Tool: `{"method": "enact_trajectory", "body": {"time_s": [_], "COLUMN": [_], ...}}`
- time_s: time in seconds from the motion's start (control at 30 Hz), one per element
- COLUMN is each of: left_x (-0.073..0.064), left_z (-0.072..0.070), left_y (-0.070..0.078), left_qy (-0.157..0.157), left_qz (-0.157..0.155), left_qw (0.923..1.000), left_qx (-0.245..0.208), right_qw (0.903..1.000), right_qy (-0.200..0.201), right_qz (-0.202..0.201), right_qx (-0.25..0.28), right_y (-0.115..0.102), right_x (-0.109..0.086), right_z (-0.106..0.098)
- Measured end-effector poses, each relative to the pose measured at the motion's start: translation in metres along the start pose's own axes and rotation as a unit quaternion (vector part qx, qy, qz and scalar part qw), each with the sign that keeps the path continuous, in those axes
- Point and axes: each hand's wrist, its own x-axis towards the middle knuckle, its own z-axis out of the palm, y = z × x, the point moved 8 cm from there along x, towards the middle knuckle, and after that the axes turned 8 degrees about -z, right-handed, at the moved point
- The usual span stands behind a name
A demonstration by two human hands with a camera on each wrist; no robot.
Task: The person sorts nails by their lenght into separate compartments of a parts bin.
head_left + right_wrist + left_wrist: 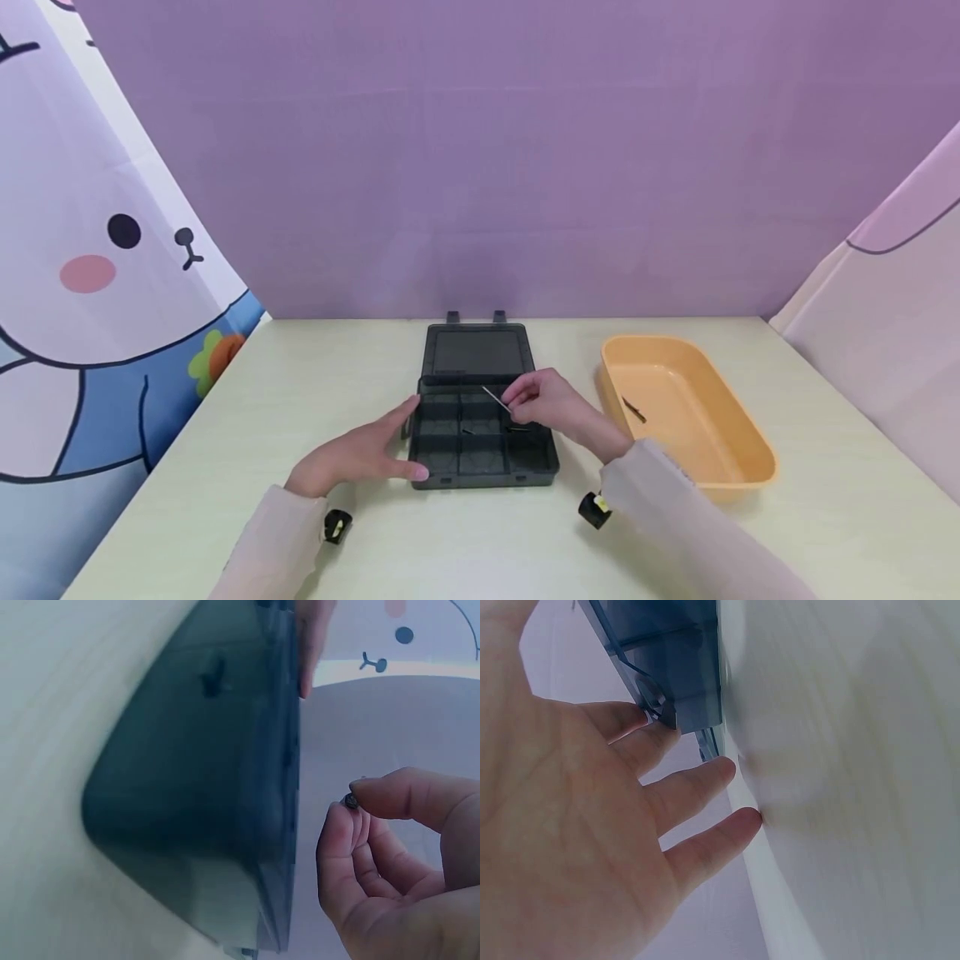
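Note:
A dark see-through compartment box (486,481) sits on the table with its lid (480,352) folded back. My left hand (360,454) is at the box's left side, fingers spread and fairly straight, thumb by the front left corner. Over the right-hand compartments, my right hand (551,404) pinches a thin rod (495,398) between thumb and fingertips, tilted up to the left. In the right wrist view the small dark round end (350,801) of that rod shows at the fingertips. A thin dark piece (517,430) lies in a right-hand compartment.
An orange-yellow tray (738,408) stands to the right of the box, partly behind my right sleeve (667,492). Thin dark rods (633,410) lie at its left side. A purple cloth (480,167) hangs behind the table (337,367).

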Motion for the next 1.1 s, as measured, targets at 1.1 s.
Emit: {"method": "enact_trajectory", "body": {"time_s": [1.1], "left_x": [-0.004], "left_z": [0.000], "left_y": [0.003], "left_qy": [0.005], "left_qz": [0.000], "left_qw": [1.0000], "left_qx": [0.005], "right_qw": [0.9977], "right_qy": [0.017], "right_qz": [-0.040], "right_qx": [-0.052], "right_y": [-0.016], "right_x": [-0.024], "right_z": [-0.051]}}
